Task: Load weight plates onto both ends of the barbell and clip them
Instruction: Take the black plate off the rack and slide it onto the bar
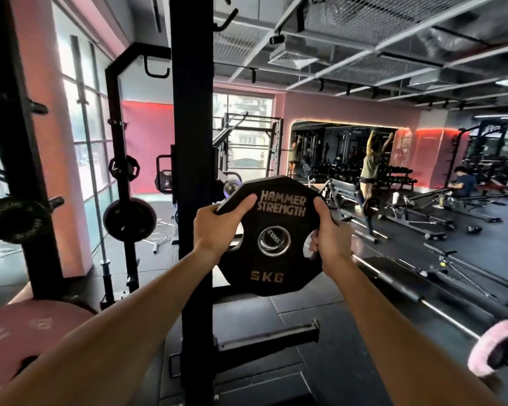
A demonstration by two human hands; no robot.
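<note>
Fingers [313, 242] of both hands curling tight round grip holes of black twelve-sided rubber 5 kg plate [271, 238]: left hand [217, 227], right hand [327, 234]. Sitting upright on steel barbell sleeve end [273, 240], beside black rack upright [192, 171]. Risking binding if tilting off-square. Facing viewer; bore axis running along bar, away from camera.

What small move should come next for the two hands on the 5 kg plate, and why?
Probably push the 5 kg plate further along the barbell sleeve. The sleeve end already shows through the plate's centre hole, and the left hand and right hand both grip its rim, so it looks threaded on; no clip is visible.
</note>
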